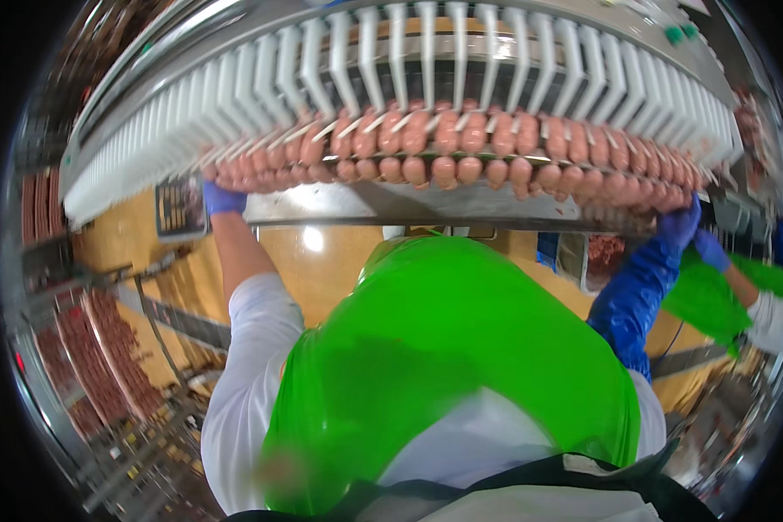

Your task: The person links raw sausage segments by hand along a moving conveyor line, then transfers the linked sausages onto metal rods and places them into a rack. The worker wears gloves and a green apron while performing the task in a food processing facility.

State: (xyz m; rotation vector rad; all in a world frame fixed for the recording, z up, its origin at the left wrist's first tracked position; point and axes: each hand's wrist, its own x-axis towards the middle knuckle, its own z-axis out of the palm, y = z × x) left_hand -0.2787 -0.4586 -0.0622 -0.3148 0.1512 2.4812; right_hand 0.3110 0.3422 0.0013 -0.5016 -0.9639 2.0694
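Linked pink sausages (444, 170) hang in a long double row across the view, with a thin metal rod showing in places between the upper and lower links. My left hand (224, 198), in a purple glove, is at the row's left end, closed around it, its fingertips partly hidden. At the far right end my right hand (680, 222), also purple-gloved below a blue sleeve cover, closes around the same rod of sausages. Just beyond the row stand many white plastic fins (428, 52), with pale slanted pieces between them and the upper sausages.
A steel ledge (365, 209) runs under the sausages. Racks of hanging sausages (104, 348) stand at the left, near a dark crate (183, 207). To the right are a bin with reddish meat (604, 252) and a co-worker's gloved hand (713, 250) close to my right arm.
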